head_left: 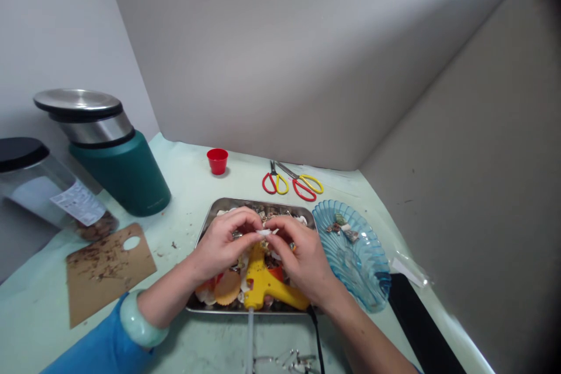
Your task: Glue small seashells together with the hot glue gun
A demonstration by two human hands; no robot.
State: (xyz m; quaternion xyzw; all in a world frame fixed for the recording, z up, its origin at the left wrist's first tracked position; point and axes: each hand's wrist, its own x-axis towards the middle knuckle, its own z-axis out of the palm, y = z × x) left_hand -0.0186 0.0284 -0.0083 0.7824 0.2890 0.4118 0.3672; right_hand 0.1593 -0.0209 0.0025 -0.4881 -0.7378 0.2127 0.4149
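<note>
Above a metal tray [209, 210] of seashells, my left hand [230, 239] and my right hand [302, 251] meet fingertip to fingertip. Pinched between them is a small white piece [264, 232] that looks like a shell; the fingers hide much of it. A yellow glue gun [262, 283] lies on the tray below my hands, with a clear glue stick [250, 339] coming out of its back end. An orange scallop shell [227, 287] sits in the tray left of the glue gun.
Right of the tray stands a blue shell-shaped plate [350, 257] with several small shells. Behind are a red cup [218, 161] and two pairs of scissors [302, 184]. At left are a green bottle [127, 172], a clear jar [65, 193] and stained cardboard [109, 269].
</note>
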